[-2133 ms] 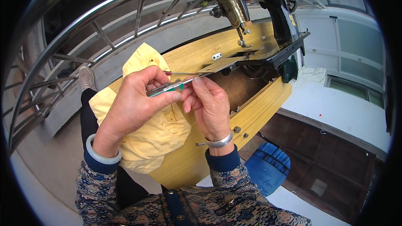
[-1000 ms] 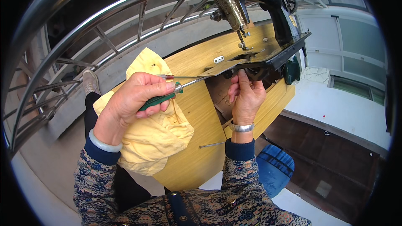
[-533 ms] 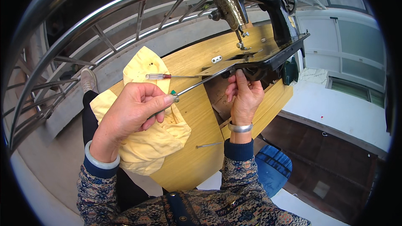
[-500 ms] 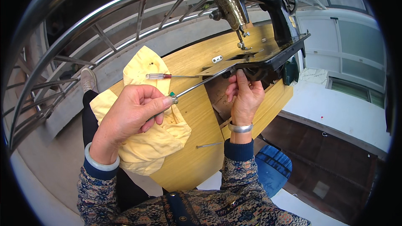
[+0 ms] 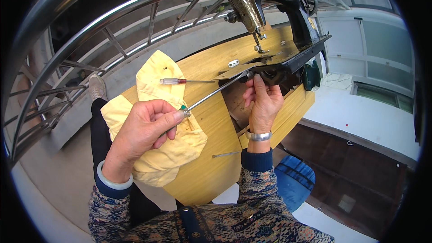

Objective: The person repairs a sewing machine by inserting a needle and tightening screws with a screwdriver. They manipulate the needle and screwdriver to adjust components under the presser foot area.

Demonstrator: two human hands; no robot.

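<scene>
My left hand (image 5: 150, 128) is closed round the handle of a long screwdriver (image 5: 208, 98). The shaft slants up to the right, its tip meeting a dark part under the bed of a black sewing machine (image 5: 300, 22). At that spot my right hand (image 5: 263, 103) is closed, thumb and fingertips together against the machine's underside; what they grip is hidden. The machine's bed is tilted up over an opening in the wooden table (image 5: 209, 177). A second screwdriver (image 5: 173, 81) with a clear and red handle lies partly on a yellow cloth (image 5: 168, 164), left of the opening.
A thin metal rod (image 5: 225, 155) lies on the table's near part. A small white oval piece (image 5: 233, 63) sits beyond the opening. Metal railing (image 5: 108, 18) curves along the far left. A blue stool (image 5: 293, 182) stands below the table at right.
My left hand has shifted slightly down and to the right, so the screwdriver slants a little more steeply. My right hand stays nearly in place.
</scene>
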